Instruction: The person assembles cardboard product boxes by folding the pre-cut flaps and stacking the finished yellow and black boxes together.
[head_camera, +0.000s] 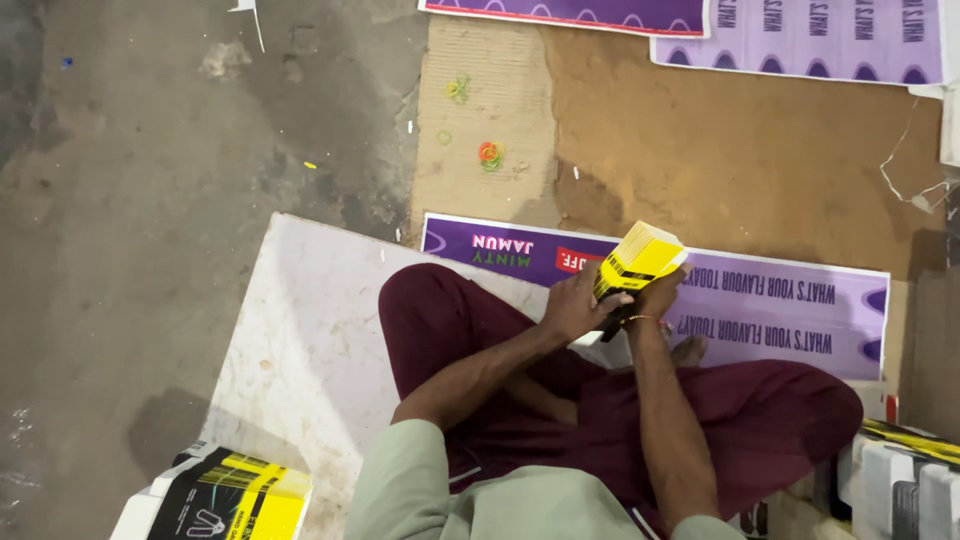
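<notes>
Bottom left there's a stack of yellow-and-black cartons (225, 497), cut off by the frame edge, sitting on a white board (310, 330) on the concrete floor (120, 200). Moving right, the left hand (575, 305) and right hand (655, 295) both have their fingers wrapped around a bundle of flattened yellow cartons (638, 258), held above the lap; its lower end is hidden by the hands. Behind it lies a purple printed sheet (780, 300). Far right, more stacked cartons (905, 470), half out of view.
</notes>
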